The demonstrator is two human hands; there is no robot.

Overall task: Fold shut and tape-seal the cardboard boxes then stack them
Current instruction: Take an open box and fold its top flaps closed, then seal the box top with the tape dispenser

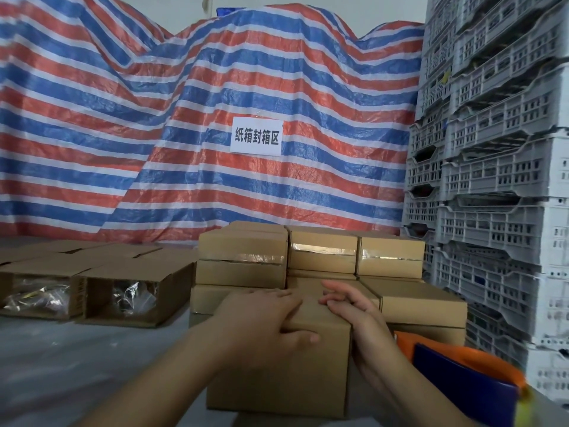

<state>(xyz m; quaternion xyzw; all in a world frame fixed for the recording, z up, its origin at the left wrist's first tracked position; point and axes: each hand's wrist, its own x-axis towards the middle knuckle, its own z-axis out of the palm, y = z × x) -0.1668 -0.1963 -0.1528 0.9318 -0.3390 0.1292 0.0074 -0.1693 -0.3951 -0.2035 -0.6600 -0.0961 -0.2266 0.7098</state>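
A closed brown cardboard box (283,374) stands in front of me on the grey surface. My left hand (261,322) lies on its top with fingers spread and the thumb over the front upper edge. My right hand (354,312) presses against the box's top right edge, fingers loosely bent. Behind it rises a stack of taped boxes (323,257). An orange and blue tape dispenser (462,383) lies at my lower right.
Open boxes (123,291) with plastic-wrapped contents lie on their sides at the left. Grey plastic crates (498,180) are piled high on the right. A red, white and blue striped tarp (184,118) with a white sign (257,136) hangs behind.
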